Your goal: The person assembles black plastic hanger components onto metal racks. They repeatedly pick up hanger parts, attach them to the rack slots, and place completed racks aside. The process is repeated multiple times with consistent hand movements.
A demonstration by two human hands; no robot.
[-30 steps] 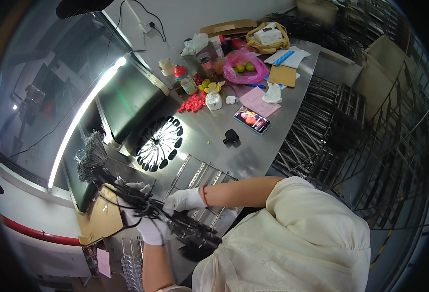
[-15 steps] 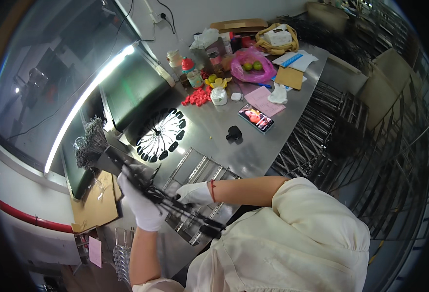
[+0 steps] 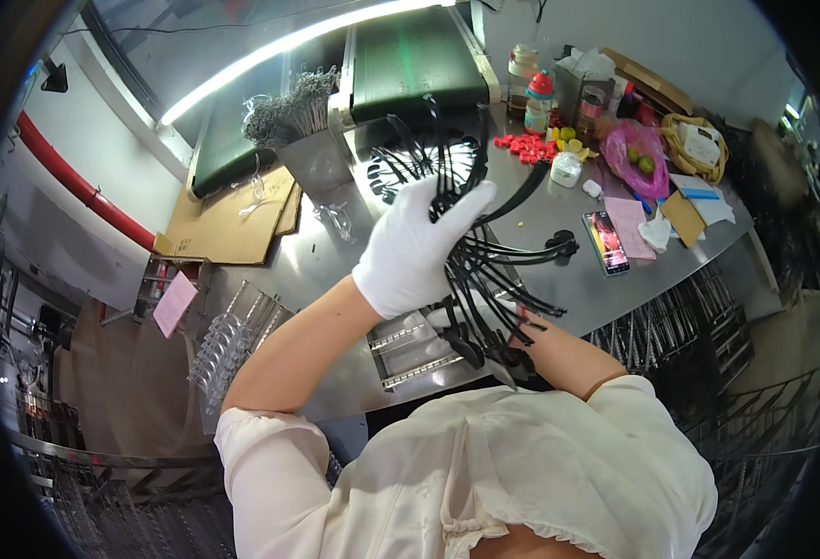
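Observation:
My left hand (image 3: 419, 238), in a white glove, is closed around a bundle of thin black cables (image 3: 498, 265) with wider black ends. The bundle fans out to the right and downward over the steel table. My right hand (image 3: 473, 306), also gloved, is below the bundle and mostly hidden by it; its fingers do not show clearly. Beyond the left hand, more black pieces lie in a ring on a bright white patch (image 3: 379, 168). Under the hands is a metal frame with slotted rails (image 3: 419, 373).
A bin of thin wire pieces (image 3: 321, 163) and flat cardboard (image 3: 228, 224) are at the left. Green conveyor belts (image 3: 414, 70) run behind. Bottles (image 3: 537, 112), red pieces (image 3: 526, 147), a phone (image 3: 607, 244), papers and a pink bag of fruit (image 3: 635, 158) sit at the right.
The view has turned, so the table's things sit farther right and higher. My left hand has lifted the cable bundle, which now spreads out to the right. My right hand is now more hidden behind it.

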